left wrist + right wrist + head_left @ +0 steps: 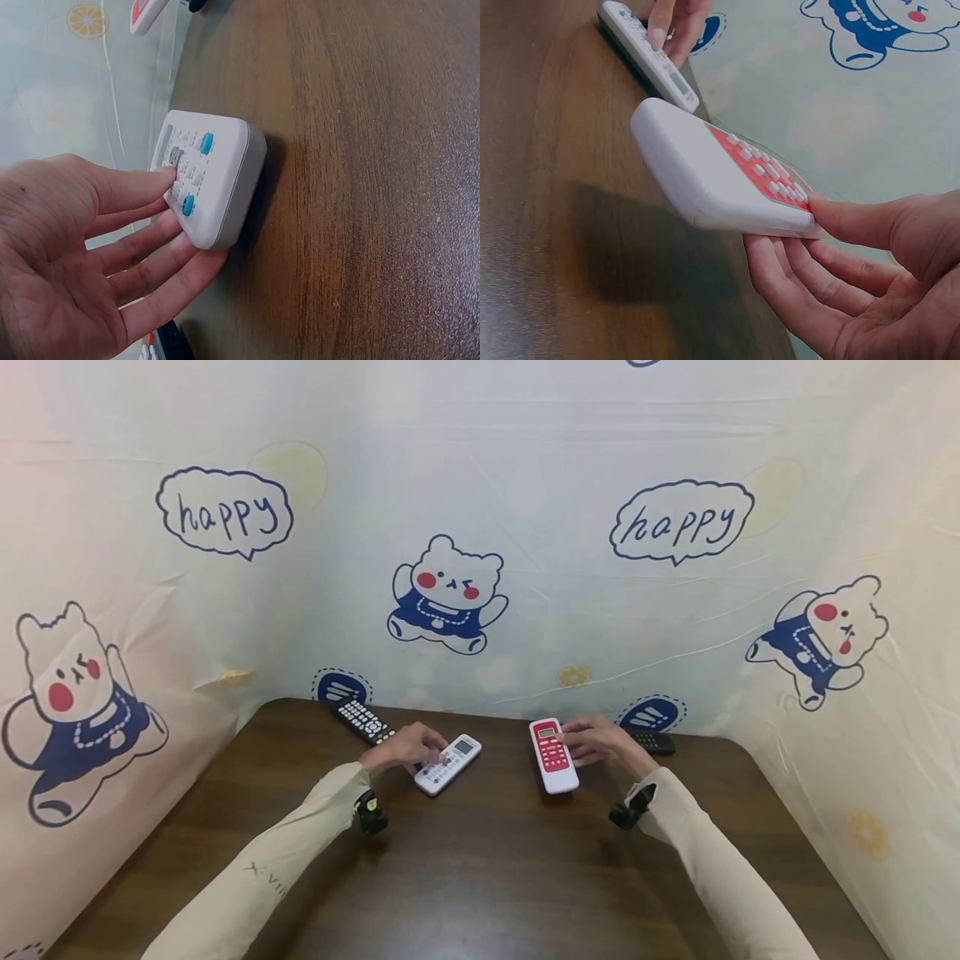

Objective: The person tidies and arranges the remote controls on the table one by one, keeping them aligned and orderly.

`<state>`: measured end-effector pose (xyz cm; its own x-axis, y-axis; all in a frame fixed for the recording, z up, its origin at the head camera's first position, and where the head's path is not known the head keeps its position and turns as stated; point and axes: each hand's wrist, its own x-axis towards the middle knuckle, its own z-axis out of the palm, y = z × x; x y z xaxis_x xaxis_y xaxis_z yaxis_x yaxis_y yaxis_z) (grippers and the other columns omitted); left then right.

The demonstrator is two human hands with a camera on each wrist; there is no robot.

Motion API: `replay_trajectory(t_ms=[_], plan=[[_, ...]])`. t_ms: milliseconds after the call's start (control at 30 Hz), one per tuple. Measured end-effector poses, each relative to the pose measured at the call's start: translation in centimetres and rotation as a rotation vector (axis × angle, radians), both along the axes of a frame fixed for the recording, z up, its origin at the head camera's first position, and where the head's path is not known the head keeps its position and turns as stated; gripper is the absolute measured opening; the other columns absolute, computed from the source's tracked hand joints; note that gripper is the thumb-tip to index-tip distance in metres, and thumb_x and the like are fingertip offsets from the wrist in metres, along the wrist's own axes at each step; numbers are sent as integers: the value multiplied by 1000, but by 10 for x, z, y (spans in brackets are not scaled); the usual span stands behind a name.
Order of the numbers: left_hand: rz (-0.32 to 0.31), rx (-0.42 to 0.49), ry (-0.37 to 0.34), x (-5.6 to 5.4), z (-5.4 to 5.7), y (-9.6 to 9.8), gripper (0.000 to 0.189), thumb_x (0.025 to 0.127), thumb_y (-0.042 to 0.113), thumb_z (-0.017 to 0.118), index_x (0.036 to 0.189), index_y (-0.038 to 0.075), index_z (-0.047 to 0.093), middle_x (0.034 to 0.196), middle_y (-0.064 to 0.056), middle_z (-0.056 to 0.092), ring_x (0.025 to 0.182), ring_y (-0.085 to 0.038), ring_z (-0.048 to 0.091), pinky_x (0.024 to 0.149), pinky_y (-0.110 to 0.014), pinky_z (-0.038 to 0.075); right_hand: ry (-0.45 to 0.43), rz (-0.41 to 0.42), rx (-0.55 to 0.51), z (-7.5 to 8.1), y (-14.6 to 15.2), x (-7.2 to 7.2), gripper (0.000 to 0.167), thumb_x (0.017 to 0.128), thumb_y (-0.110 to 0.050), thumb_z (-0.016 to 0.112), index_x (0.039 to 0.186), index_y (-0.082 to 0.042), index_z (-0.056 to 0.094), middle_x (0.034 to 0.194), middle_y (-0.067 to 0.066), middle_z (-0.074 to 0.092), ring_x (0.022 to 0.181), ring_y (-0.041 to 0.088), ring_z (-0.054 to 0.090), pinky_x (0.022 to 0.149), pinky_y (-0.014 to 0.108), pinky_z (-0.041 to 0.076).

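My left hand (407,748) grips a white remote control (459,758) with a small display, thumb on its button face and fingers along its side and underside. Grey and blue buttons show on this remote (206,169) in the left wrist view; whether it touches the table I cannot tell. In my right hand (602,742) is a white remote control with a red button panel (553,756), held by its edge between thumb and fingers. The right wrist view shows this red-panelled remote (705,176) tilted above the table, its shadow below.
A black remote control (360,718) with pale buttons lies at the back left, partly behind my left hand. Another black remote (655,742) lies at the back right beyond my right wrist. Patterned cloth (555,568) hangs around the brown wooden table (480,877).
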<state>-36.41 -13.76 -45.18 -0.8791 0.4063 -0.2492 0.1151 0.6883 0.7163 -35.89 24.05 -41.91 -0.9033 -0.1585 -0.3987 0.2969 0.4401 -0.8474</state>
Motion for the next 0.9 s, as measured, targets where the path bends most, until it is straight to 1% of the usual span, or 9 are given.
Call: replay_trajectory(t_ms=[133, 233, 300, 433, 600, 733, 833, 900], plan=[[-19, 3, 15, 1, 2, 1, 38, 100, 12, 70, 135, -1, 67, 121, -20, 70, 96, -24, 69, 72, -37, 65, -24, -33, -29, 0, 0, 6, 56, 103, -23, 69, 148, 4, 50, 114, 18, 72, 90, 23, 75, 94, 47, 62], [-36, -4, 33, 1, 2, 2, 38, 100, 12, 70, 135, -2, 67, 120, -21, 70, 95, -24, 69, 70, -35, 64, -26, -25, -71, -3, 4, 14, 56, 103, -19, 68, 149, 6, 47, 110, 17, 73, 90, 23, 75, 92, 47, 63], [-33, -14, 39, 1, 1, 2, 38, 99, 13, 71, 134, -1, 67, 122, -21, 70, 95, -24, 69, 70, -35, 64, -22, -15, -99, -5, 5, 19, 56, 103, -17, 67, 149, 7, 45, 107, 15, 72, 89, 23, 74, 92, 47, 63], [-5, -24, 35, 1, -1, 2, 37, 100, 13, 71, 134, 1, 68, 127, -23, 68, 97, -24, 69, 72, -37, 64, -13, -19, -118, -8, 4, 24, 56, 102, -16, 69, 148, 7, 46, 108, 16, 72, 89, 24, 75, 91, 48, 63], [13, -35, 34, 0, -1, 5, 36, 101, 14, 68, 136, 3, 68, 133, -23, 66, 103, -26, 68, 76, -38, 64, -15, -42, -101, -8, 5, 28, 56, 102, -18, 70, 148, 5, 47, 111, 18, 71, 89, 24, 75, 86, 44, 65], [17, -22, 40, -2, -2, 7, 38, 102, 15, 68, 138, 4, 67, 133, -22, 67, 102, -25, 68, 76, -37, 64, -6, -51, -103, -11, 7, 31, 54, 103, -17, 69, 147, 6, 48, 110, 18, 72, 88, 24, 75, 83, 42, 66], [11, -16, 44, -2, -3, 8, 40, 102, 14, 68, 140, 3, 65, 132, -23, 67, 101, -24, 68, 75, -37, 64, -9, -37, -118, -14, 7, 34, 53, 103, -15, 68, 146, 8, 47, 108, 19, 72, 88, 24, 75, 82, 41, 66], [18, -22, 41, 0, -2, 7, 41, 102, 14, 68, 141, 2, 64, 132, -23, 66, 101, -25, 68, 75, -38, 64, -24, -19, -128, -16, 5, 37, 53, 103, -14, 68, 146, 9, 47, 108, 19, 72, 88, 24, 74, 83, 42, 66]])
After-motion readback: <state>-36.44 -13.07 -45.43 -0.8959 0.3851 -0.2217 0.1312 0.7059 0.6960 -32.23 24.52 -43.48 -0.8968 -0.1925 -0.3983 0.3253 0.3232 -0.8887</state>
